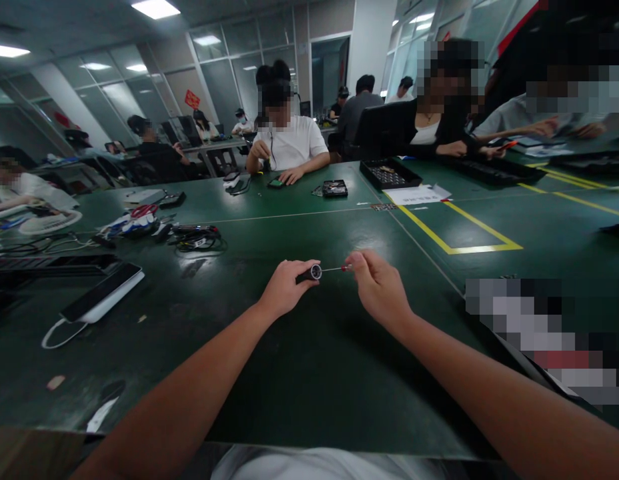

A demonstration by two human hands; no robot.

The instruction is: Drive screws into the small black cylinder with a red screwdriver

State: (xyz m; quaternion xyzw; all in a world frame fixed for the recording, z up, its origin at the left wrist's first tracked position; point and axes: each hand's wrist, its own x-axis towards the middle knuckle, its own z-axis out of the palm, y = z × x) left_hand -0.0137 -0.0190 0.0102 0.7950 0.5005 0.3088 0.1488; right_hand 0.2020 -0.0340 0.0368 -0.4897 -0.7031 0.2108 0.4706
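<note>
My left hand (283, 288) is closed around a small black cylinder (315, 271), gripped between thumb and fingers. Its round, pale-rimmed end faces me; its kind is not clear, and the rest lies hidden in the hand. In my right hand (377, 283) is a thin screwdriver (333, 269) with a red handle, most of it covered by the fingers. The metal shaft points left, and its tip meets or nearly meets the cylinder's rim; I cannot tell which. Both hands are in front of me above the green table (309, 387).
At left lie a white-and-black device (103, 293) with a loop, a black tray (54, 267) and bundled cables (197, 239). Across the table a person in white (302, 143) works by a black box (335, 189). Further right are a black parts tray (389, 175) and yellow tape (484, 250).
</note>
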